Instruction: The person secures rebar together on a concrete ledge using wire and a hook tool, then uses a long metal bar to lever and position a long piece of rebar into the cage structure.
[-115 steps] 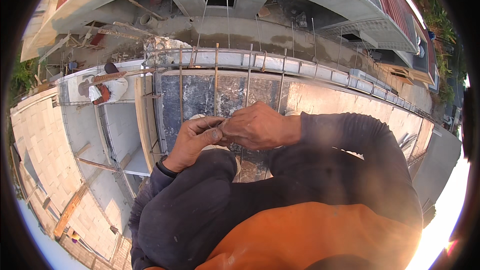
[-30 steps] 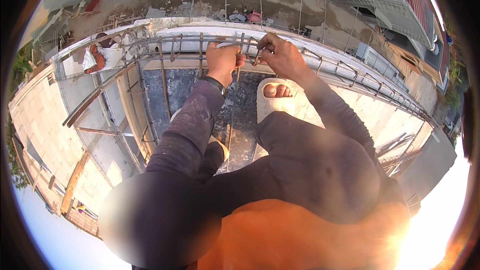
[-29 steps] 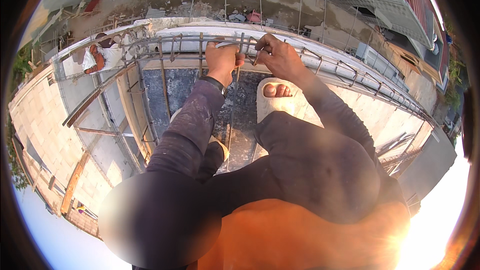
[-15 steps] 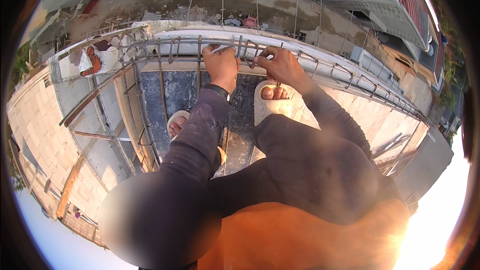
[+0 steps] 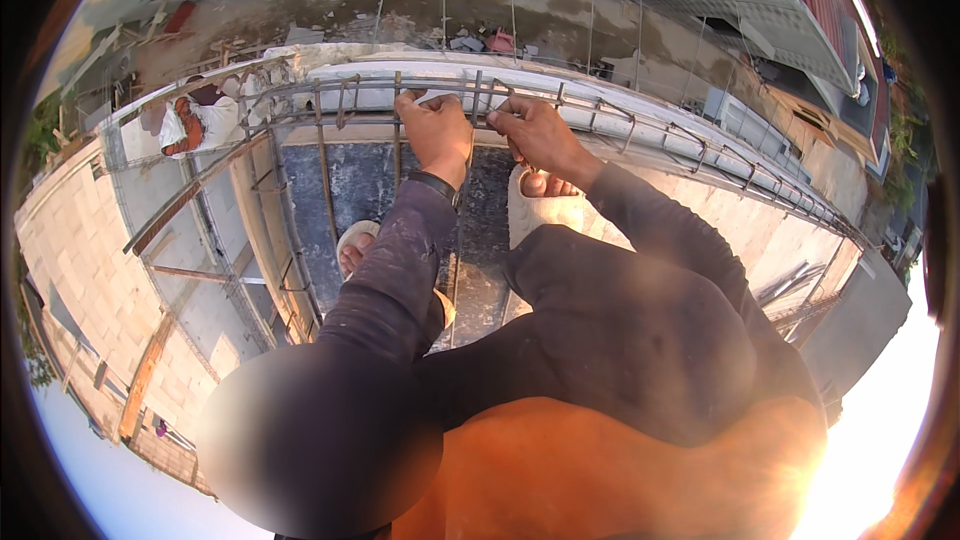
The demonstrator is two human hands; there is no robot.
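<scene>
A cage of thin steel rebar (image 5: 477, 90), with long bars crossed by short ones, runs left to right in front of me. My left hand (image 5: 437, 135) is curled over the upper bars, its fingers closed round a bar beside an upright one. Close on its right, my right hand (image 5: 540, 135) has thumb and forefinger pinched together at the cage by a crossbar. What lies in that pinch is too small to make out; it may be thin wire. My fingers partly cover the bars there.
Beneath the cage lies a dark, blue-stained panel (image 5: 350, 180); my sandalled right foot (image 5: 545, 210) stands by its right side. A wooden board (image 5: 258, 230) and rusty bars lie to the left, near a white sack (image 5: 215, 122). Beyond the pale ledge (image 5: 400, 68), rubble-strewn ground drops lower.
My right hand has shifted slightly left along the cage, nearer my left hand, with its fingers drawn closer together. My left hand has moved only a little, staying on the bars.
</scene>
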